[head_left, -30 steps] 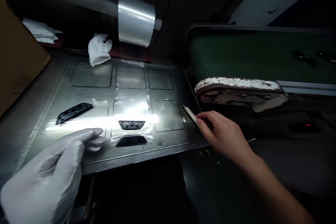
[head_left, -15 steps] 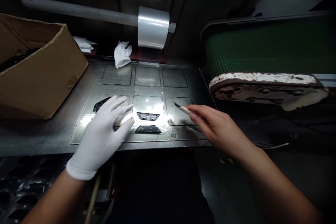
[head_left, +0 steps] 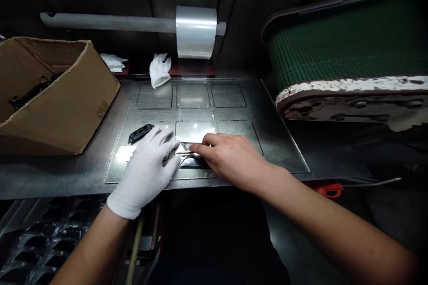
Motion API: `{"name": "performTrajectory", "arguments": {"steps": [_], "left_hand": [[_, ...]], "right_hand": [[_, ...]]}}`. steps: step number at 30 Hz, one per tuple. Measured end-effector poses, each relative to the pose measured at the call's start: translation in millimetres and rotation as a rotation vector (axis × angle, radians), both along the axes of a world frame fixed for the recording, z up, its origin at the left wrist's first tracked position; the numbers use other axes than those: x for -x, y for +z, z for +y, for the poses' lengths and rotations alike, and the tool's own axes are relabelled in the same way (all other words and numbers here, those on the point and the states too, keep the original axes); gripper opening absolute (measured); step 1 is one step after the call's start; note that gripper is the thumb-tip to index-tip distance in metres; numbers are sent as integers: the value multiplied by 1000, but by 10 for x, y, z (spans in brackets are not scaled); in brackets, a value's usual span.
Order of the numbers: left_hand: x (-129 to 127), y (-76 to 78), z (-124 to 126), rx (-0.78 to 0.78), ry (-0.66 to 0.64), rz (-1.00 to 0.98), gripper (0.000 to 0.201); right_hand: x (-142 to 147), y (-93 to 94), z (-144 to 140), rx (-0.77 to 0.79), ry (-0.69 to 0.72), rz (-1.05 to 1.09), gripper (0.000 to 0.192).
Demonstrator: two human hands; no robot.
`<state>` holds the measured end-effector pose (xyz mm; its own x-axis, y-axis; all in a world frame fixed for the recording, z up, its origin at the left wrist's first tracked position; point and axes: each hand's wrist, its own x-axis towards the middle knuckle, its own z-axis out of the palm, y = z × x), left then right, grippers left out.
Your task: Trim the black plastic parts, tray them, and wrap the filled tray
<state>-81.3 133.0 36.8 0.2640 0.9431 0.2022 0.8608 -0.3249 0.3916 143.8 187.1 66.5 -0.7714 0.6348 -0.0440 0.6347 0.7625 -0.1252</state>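
Film-covered black parts (head_left: 190, 153) lie on the worktop's metal plate (head_left: 277, 151), where both hands have converged: gloved left hand (head_left: 147, 171) presses flat, fingers spread; bare right hand (head_left: 230, 158) apparently pinches a thin blade.
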Motion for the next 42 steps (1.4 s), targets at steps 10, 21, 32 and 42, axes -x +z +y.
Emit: {"name": "performTrajectory", "arguments": {"steps": [10, 21, 32, 42], "left_hand": [[4, -16, 12, 12, -8, -36, 13], [-260, 68, -135, 8, -207, 85, 25], [-238, 101, -451, -71, 12, -488, 28], [-427, -169, -804, -87, 442, -1024, 15]], "right_hand": [[-1210, 65, -14, -73, -155, -109, 31], [-1117, -621, 128, -223, -435, 287, 45], [-1144, -698, 92, -244, -456, 512, 35], [-501, -547, -456, -197, -305, 874, 26]]}}
